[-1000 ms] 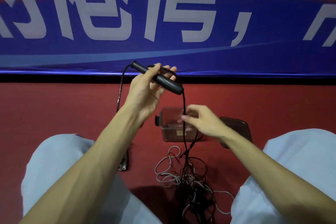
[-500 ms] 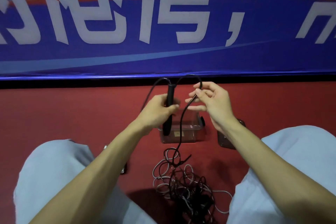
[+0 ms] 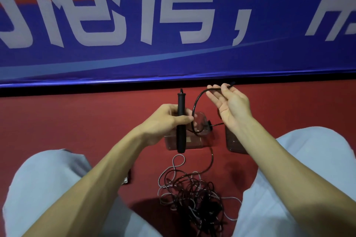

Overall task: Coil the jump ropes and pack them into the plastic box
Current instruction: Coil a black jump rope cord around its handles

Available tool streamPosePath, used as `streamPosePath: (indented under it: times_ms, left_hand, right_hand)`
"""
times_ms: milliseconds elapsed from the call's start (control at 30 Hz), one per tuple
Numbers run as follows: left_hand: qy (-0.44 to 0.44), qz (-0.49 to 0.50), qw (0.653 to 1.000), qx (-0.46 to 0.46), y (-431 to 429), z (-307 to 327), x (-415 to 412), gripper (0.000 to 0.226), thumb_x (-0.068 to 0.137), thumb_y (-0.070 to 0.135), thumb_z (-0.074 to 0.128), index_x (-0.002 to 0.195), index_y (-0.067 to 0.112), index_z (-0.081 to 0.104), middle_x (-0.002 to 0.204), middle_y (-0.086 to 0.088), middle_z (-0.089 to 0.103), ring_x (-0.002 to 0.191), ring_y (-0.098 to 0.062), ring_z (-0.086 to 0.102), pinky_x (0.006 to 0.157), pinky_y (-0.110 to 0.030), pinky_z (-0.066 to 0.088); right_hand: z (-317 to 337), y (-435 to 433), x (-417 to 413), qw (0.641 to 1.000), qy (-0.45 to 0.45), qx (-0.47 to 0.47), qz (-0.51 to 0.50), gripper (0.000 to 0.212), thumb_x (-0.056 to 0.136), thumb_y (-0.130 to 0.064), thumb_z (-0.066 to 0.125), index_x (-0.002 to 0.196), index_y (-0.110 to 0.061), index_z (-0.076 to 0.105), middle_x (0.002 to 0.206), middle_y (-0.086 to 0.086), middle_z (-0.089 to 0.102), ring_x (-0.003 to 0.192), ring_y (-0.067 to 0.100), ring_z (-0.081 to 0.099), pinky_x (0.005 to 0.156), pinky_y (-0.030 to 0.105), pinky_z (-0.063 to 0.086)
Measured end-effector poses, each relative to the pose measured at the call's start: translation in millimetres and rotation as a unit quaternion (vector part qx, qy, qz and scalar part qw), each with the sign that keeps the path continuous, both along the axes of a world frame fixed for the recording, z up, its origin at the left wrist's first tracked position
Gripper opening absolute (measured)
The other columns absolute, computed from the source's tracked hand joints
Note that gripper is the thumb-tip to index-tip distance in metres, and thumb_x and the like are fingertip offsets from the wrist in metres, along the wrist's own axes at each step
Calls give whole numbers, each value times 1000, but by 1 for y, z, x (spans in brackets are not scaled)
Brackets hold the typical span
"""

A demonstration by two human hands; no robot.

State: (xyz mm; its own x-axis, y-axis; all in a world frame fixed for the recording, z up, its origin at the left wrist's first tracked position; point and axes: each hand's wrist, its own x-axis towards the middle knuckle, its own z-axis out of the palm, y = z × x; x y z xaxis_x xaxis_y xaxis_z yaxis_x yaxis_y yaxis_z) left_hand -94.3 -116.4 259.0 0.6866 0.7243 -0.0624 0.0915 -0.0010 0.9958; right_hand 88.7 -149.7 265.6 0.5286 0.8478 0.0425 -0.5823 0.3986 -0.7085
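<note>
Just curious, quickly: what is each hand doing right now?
Left hand: grips the black handle, upright.
Right hand: pinches the black rope under its thumb.

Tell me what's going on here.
A person sitting on the red floor is coiling a black jump rope. The left hand grips its handle upright, while the right hand pinches a raised loop of the rope beside it. The clear box sits on the floor just beyond the hands and looks empty. A tangle of more rope lies between the knees, not yet coiled.
</note>
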Motion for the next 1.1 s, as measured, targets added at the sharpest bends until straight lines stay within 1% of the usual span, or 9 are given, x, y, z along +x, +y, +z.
streamPosePath:
  times_ms: [167, 267, 367, 500, 567, 667, 767, 900, 1100]
  left_hand:
    - [-104, 92, 990, -15, 2, 9, -1, 8, 95, 2, 57, 91, 7, 62, 78, -8, 67, 71, -21, 72, 62, -27, 57]
    - [-173, 142, 973, -53, 5, 13, -2, 9, 97, 1, 53, 93, 5, 60, 78, -9, 65, 69, -22, 72, 63, -30, 60]
    - [-232, 170, 953, -94, 9, 17, -4, 7, 97, 1, 53, 99, 2, 59, 79, -9, 65, 74, -24, 73, 67, -33, 61]
    - [-327, 190, 913, -156, 16, 20, -8, 3, 96, 2, 56, 98, 1, 57, 83, -10, 65, 81, -27, 74, 77, -39, 61]
    - [-360, 196, 895, -177, 18, 21, -11, 2, 96, 2, 55, 94, 1, 56, 86, -12, 64, 85, -29, 74, 77, -39, 61]
    - [-399, 200, 872, -203, 20, 21, -13, 4, 97, 3, 54, 94, 0, 55, 89, -13, 63, 85, -29, 74, 74, -37, 61]
    - [-372, 235, 882, -168, 21, 20, -13, 6, 97, 3, 53, 102, 0, 54, 99, -16, 65, 88, -29, 73, 78, -36, 61]
    - [-192, 280, 939, -57, 25, 13, -10, 11, 94, 1, 56, 101, 9, 55, 100, -12, 64, 80, -24, 70, 85, -40, 55]
    - [29, 152, 985, 71, 19, -1, -4, 16, 94, 5, 60, 97, 19, 64, 105, -8, 72, 82, -17, 69, 96, -44, 52]
  right_hand:
    - [-5, 3, -3, 998, 17, -47, 25, 6, 99, 0, 46, 95, 2, 50, 87, 24, 61, 76, 31, 72, 67, 37, 61]
    - [-12, 1, -9, 986, -88, -112, 85, 11, 100, -5, 47, 101, 2, 55, 100, 26, 67, 86, 34, 71, 74, 39, 61]
    - [-19, 0, -19, 931, -282, -171, 155, 19, 98, -5, 47, 111, -4, 61, 108, 17, 70, 94, 26, 70, 85, 36, 56]
    - [-28, -3, -32, 815, -495, -176, 242, 32, 92, 6, 52, 114, -14, 63, 107, 1, 67, 85, 1, 63, 83, 17, 48]
    - [-34, -3, -34, 782, -534, -161, 277, 31, 91, -1, 60, 112, -24, 62, 112, -2, 69, 98, 10, 66, 95, 28, 48]
    - [-39, -2, -35, 768, -562, -161, 262, 17, 92, -8, 62, 101, -22, 60, 102, 0, 69, 90, 18, 66, 87, 41, 52]
    - [-41, 0, -33, 783, -550, -193, 217, 13, 93, -5, 59, 90, -18, 59, 86, 5, 67, 81, 22, 72, 78, 45, 59]
    - [-32, -2, -29, 852, -463, -184, 161, 16, 94, 2, 55, 89, -12, 57, 77, 8, 60, 63, 20, 70, 58, 34, 61]
    - [-9, -5, -18, 938, -311, -102, 115, 7, 94, 1, 55, 96, -4, 59, 78, 8, 58, 63, 19, 70, 55, 35, 60]
